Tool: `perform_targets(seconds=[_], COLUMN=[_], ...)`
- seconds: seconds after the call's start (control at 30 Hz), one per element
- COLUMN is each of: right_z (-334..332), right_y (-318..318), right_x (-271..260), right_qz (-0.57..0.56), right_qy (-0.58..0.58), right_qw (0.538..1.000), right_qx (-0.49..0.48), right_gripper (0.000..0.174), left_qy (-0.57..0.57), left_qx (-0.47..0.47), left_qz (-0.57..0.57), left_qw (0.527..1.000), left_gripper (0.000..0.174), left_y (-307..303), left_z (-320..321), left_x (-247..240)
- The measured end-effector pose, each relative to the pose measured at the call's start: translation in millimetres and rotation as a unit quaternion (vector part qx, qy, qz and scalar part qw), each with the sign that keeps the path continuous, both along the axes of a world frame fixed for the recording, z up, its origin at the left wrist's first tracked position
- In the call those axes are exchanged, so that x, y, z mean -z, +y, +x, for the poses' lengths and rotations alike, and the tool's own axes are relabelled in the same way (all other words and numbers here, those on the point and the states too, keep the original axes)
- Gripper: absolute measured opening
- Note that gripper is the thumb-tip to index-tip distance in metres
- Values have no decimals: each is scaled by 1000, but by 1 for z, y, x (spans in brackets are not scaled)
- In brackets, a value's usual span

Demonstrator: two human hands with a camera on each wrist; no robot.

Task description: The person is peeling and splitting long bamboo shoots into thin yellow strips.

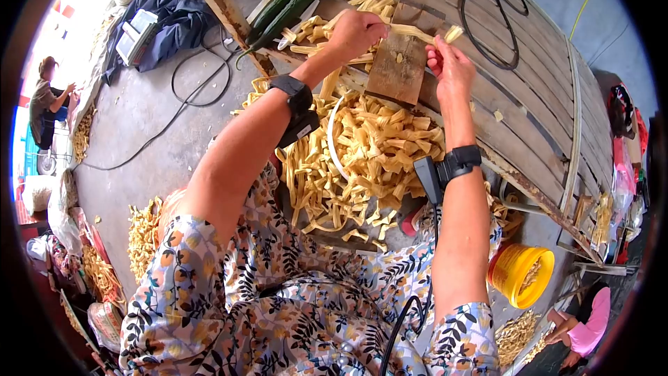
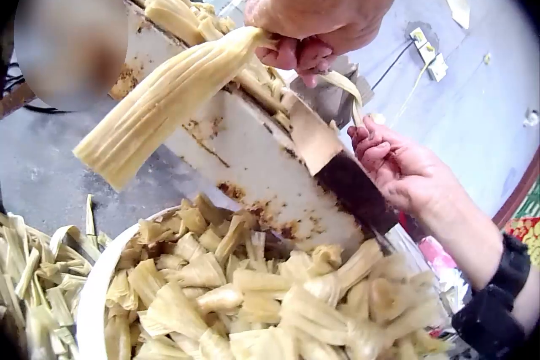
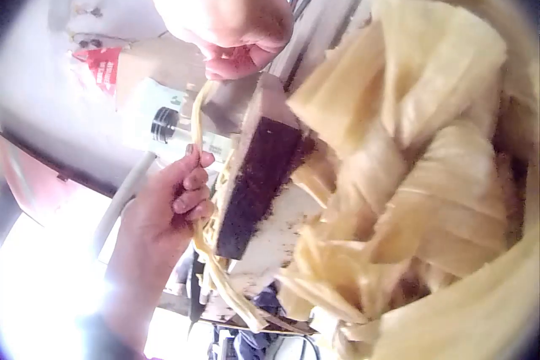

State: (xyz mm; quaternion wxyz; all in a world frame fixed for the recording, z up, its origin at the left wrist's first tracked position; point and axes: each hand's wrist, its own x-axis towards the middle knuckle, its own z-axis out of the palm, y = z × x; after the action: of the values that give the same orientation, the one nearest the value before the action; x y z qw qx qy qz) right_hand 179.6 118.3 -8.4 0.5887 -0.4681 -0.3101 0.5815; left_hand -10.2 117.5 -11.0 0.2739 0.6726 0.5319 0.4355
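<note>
A pale yellow, fibrous strip [image 1: 412, 30] stretches between both hands above a wooden block [image 1: 395, 73]. My left hand [image 1: 358, 33] grips it with curled fingers; in the left wrist view a wide flap [image 2: 169, 102] of the strip sticks out behind that hand. At the other end, my right hand [image 1: 454, 69] pinches the strip between thumb and fingers, near a pale tip. The right wrist view shows the narrow stretch between the hands, with the right hand [image 3: 224, 14] above the left [image 3: 169, 204]. More loose strips [image 1: 316, 30] lie beside the block.
Below the hands is a large heap of knotted yellow pieces [image 1: 390, 143], with a white rim [image 1: 334, 136] showing. Two long green cucumbers [image 1: 296, 7] lie at the bench's left. A yellow bucket [image 1: 522, 275] stands right. Black cable [image 1: 480, 28] coils on the slatted bench [image 1: 536, 76]. Other people sit farther off.
</note>
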Motion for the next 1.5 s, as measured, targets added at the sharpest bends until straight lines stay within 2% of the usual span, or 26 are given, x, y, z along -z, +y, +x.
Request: perform_targets(seconds=[0.1,0.2,0.23,0.33,0.4,0.47,0.6,0.63,0.67,0.73,0.77,0.83,0.87,0.9,0.93,1.0,1.07,1.1,1.17,1.2,1.27,1.3,1.33,1.4,1.43,1.5], right_z=[10,23,25,29,32,37,44,38,32,23,21,17,18,20,22,32,34,32,16,11,10,10,10,8,6,4], right_y=[-2,-13,-20,-52,-69,-79,-84,-85,-86,-86,-89,-99,-100,-100,-99,-96,-100,-103,-117,-120,-117,-115,-113,-114,-115,-119], right_x=[18,4,-3,-23,-21,-18,-28,-30,-32,-23,-22,-29,-30,-31,-30,-28,-26,-26,-39,-44,-41,-42,-43,-45,-44,-44], right_qz=[-12,-5,-4,-22,14,70,230,248,257,246,177,36,16,-3,-22,-17,-25,-9,1,5,33,38,42,73,98,146], right_qy=[-40,-70,-80,-133,-244,-385,-457,-415,-430,-409,-388,-338,-326,-315,-303,-335,-359,-338,-157,-65,51,64,77,-15,-67,-170], right_qw=[999,997,996,982,950,890,855,871,856,856,874,896,905,913,920,901,869,836,839,828,846,857,868,893,899,902], right_qx=[26,-19,-50,-134,-192,-233,-83,-90,-124,-201,-232,-286,-274,-260,-246,-276,-339,-432,-521,-557,-530,-510,-489,-444,-421,-369], right_gripper=[16,18,23,25,29,30,29,28,24,21,20,18,16,15,14,12,13,18,22,24,31,33,34,32,31,30], left_qy=[88,-46,-89,-192,-213,-210,-86,-32,20,113,144,147,148,128,113,109,85,75,22,-23,-111,-214,-316,-372,-424,-472], left_qx=[-45,17,67,197,232,239,229,242,220,227,218,231,237,251,250,227,262,275,294,301,313,332,339,393,369,395], left_qz=[53,-42,-111,-179,-203,-211,-177,-144,-135,-31,23,61,81,38,-79,-108,-112,-116,-157,-191,-256,-266,-315,-356,-399,-416], left_qw=[994,998,988,945,927,924,953,959,966,967,965,960,957,959,959,962,955,951,943,934,908,879,828,762,724,670], left_gripper=[18,19,22,24,23,22,17,14,13,15,17,17,17,17,16,14,15,15,17,20,27,28,25,27,31,36], left_y=[-6,-16,-26,-60,-69,-78,-92,-95,-101,-110,-113,-116,-117,-115,-112,-106,-98,-95,-94,-95,-93,-96,-102,-109,-115,-123], left_z=[-1,-14,-17,-16,-17,-13,2,9,18,28,31,27,25,20,13,-3,-14,-18,-23,-24,-22,-12,-7,9,16,21], left_x=[8,-6,-16,-30,-24,-24,-32,-33,-32,-31,-30,-32,-33,-34,-37,-39,-37,-36,-34,-33,-30,-19,-12,-3,2,6])
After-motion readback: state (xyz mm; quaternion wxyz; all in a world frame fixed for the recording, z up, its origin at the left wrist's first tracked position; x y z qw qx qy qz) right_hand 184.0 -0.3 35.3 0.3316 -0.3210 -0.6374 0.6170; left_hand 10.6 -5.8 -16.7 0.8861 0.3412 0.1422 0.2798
